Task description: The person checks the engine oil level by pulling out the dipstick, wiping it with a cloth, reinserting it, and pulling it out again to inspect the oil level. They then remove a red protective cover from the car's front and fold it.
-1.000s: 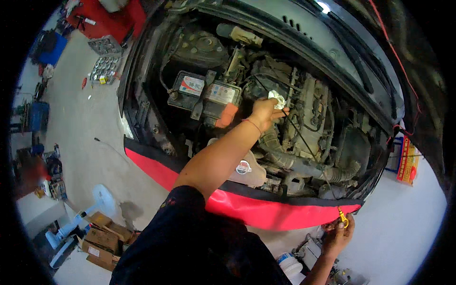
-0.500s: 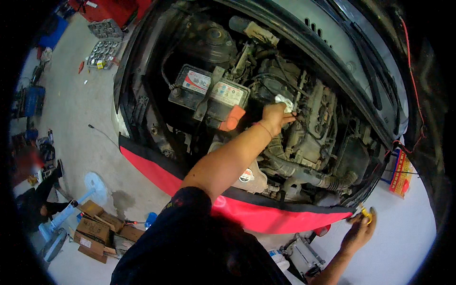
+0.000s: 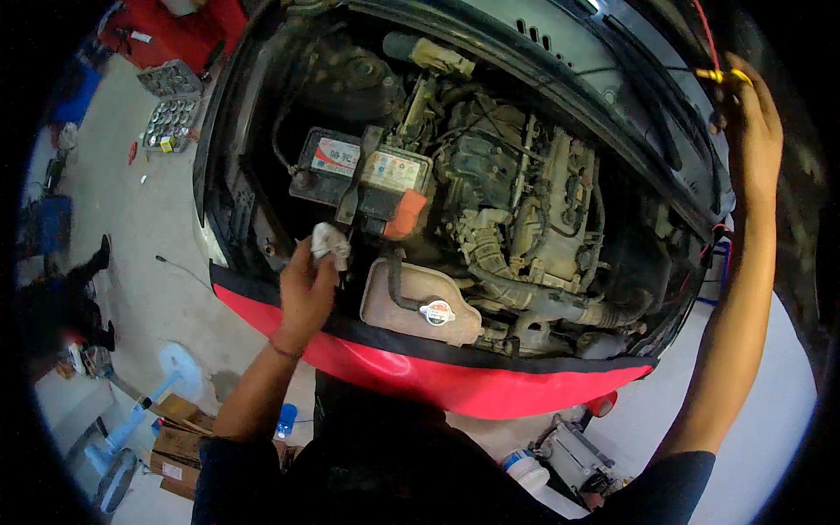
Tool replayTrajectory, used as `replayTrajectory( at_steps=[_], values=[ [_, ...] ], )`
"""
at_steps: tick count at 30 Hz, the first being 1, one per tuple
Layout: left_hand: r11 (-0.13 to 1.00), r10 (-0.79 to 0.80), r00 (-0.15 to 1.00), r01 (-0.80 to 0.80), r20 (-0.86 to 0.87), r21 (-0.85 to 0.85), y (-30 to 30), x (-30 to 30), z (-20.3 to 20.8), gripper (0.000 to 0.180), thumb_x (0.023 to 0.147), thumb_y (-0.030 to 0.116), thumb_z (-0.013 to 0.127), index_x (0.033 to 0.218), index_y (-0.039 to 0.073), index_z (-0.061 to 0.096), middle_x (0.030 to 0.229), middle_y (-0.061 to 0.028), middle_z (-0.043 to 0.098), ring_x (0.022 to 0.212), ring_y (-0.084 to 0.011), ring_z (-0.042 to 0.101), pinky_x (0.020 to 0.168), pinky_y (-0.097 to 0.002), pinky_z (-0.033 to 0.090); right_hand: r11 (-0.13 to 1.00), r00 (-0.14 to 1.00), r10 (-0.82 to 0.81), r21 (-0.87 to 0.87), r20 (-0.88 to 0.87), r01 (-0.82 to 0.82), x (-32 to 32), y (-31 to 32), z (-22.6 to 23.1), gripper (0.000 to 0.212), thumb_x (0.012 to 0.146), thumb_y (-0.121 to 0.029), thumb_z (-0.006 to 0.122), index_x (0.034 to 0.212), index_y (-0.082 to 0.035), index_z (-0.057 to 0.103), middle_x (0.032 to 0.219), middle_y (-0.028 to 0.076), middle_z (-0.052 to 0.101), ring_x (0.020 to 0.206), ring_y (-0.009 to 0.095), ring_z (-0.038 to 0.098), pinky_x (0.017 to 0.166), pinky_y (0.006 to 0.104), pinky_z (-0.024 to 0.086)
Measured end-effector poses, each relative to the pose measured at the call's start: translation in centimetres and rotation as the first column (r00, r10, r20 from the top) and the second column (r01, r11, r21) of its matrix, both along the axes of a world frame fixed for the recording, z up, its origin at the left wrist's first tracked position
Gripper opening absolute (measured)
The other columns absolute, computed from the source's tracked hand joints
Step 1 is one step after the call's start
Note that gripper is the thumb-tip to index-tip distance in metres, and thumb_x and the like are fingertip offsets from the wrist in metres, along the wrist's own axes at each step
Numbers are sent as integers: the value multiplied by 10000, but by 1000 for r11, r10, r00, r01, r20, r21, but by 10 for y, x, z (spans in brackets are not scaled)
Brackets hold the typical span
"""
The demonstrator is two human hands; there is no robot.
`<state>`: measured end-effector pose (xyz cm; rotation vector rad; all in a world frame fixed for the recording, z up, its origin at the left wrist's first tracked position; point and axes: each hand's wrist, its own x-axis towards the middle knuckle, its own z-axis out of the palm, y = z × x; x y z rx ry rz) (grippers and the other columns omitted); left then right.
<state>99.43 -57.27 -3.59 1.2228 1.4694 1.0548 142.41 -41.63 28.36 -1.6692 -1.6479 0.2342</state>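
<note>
My left hand (image 3: 306,293) pinches a crumpled white wipe (image 3: 331,243) in front of the car battery (image 3: 372,175), left of the coolant tank (image 3: 411,306) with its round cap. Raised at the upper right, beside the windshield wipers, my right hand (image 3: 754,114) grips what looks like a dipstick by its yellow handle (image 3: 722,76). Any thin blade on it cannot be made out. Below and between my arms lies the open engine bay, with the dusty engine (image 3: 560,210) and a ribbed air hose (image 3: 569,306).
A red fender cover (image 3: 420,381) drapes over the car's front edge. Along the upper right hangs a thin red wire (image 3: 705,31). On the floor at left are an opened socket case (image 3: 171,118), a pedestal fan (image 3: 179,367) and cardboard boxes (image 3: 179,446). A person sits farther left.
My left hand, with the white wipe, has drawn back from the engine to the battery's front. My right hand has risen from the lower right to the upper right, still holding the yellow handle.
</note>
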Motion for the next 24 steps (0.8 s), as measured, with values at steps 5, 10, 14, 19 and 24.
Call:
replayTrajectory(
  at_steps=[5,10,14,19,24],
  values=[
    [989,-60,952,97,-301,112,-21,-37,-32,320,893,64,587,1189,-51,548,788,-90,660,677,-142,639,612,-286,509,989,962,-83,142,260,47,-31,22,-23,326,964,-288,549,1169,-57,653,937,32,648,755,95,560,673,234,449],
    [965,-85,960,146,-266,218,-13,-31,-20,337,862,51,597,1181,-50,557,854,-144,691,709,-214,694,634,-308,532,951,946,-246,242,210,194,-57,7,16,297,946,-252,564,1129,-41,665,975,44,667,897,130,596,816,228,442],
    [966,-56,956,125,-289,227,-17,-33,-28,339,838,46,602,1164,-41,568,824,-134,679,657,-213,670,616,-304,522,1000,997,-16,16,77,15,-18,38,2,303,958,-247,556,1157,-36,643,994,39,651,870,108,573,759,211,436],
    [954,-60,958,138,-282,268,-14,-34,-35,326,812,57,615,1122,-35,579,781,-132,664,599,-253,645,564,-320,501,966,996,-13,-255,88,35,-46,31,-41,280,960,-218,550,1172,-44,604,816,-2,585,611,77,501,523,227,387],
    [927,-43,933,171,-358,333,-17,-39,-41,343,798,77,633,1122,-21,573,756,-127,655,555,-257,628,538,-331,492,997,969,-22,-72,245,40,-41,45,-105,293,861,-237,644,1048,-11,652,899,107,696,768,192,652,745,315,502]
  ],
)
